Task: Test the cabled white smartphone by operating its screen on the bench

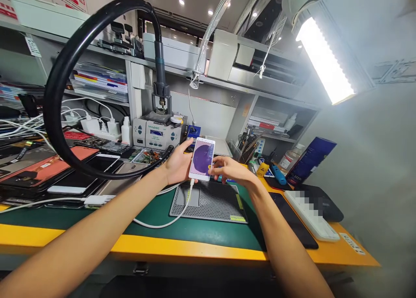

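Note:
My left hand (179, 163) holds a white smartphone (202, 159) upright, thumb along its left edge and the palm behind it. The lit screen shows a large dark purple disc on a paler ground. From the phone's bottom edge runs a white charging cable (187, 202), which curves down over the green mat (195, 235). At the lower right of the screen is my right hand (227, 168), its fingers bent and apart; whether a fingertip touches the glass I cannot make out. Below both hands lies a grey perforated pad (217, 202).
A thick black hose (53, 81) loops above the left side. Several phones, one a white-edged phone (86, 174), lie beneath it. Behind stands a grey soldering station (157, 133). A bright lamp (325, 61) hangs upper right, above a clear bottle (290, 159) and a dark tablet (292, 217).

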A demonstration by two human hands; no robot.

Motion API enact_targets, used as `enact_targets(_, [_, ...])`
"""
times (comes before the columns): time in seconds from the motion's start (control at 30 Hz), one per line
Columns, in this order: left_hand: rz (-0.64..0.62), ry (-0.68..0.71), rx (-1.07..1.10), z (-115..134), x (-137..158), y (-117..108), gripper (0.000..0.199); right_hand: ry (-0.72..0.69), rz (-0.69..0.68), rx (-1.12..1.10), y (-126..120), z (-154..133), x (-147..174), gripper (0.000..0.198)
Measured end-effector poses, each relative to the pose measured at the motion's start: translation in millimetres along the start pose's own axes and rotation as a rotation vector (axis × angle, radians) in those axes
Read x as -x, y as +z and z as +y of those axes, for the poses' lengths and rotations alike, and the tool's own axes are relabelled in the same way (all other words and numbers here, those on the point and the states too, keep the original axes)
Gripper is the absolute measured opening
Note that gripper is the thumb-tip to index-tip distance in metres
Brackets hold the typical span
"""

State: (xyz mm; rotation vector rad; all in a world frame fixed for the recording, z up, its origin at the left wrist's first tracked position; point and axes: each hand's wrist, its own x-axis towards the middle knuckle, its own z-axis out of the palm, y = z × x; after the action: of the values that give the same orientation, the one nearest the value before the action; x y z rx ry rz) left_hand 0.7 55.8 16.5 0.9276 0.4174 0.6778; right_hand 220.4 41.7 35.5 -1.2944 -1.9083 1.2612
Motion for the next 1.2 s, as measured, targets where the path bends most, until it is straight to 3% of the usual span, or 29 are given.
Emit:
enact_targets(0.37, [0.016, 0.006, -0.022, 1.2, 1.0, 4.5, 0.072, 0.003, -0.066, 0.045, 2.3, -3.3, 3.1, 0.028])
enact_targets(0.5, [-0.025, 0.003, -0.054, 0.9, 2.3, 7.5, 0.072, 0.014, 0.049, -0.055, 0.0, -1.4, -2.3, 0.028])
enact_targets(0.77, [-0.091, -0.028, -0.087, -4.1, 2.3, 13.6, 0.073, -0.045, 0.437, -0.257, -1.1, -4.9, -9.0, 0.024])
enact_targets(1.03, [-0.102, -0.040, -0.097, -7.3, 0.8, 16.0, 0.079, -0.090, 0.534, -0.324, 3.5, -10.2, -6.9, 0.023])
enact_targets(1.2, [-0.105, -0.051, -0.104, -11.0, 0.0, 18.8, 0.079, -0.113, 0.587, -0.256, 9.8, -4.6, -11.8, 0.035])
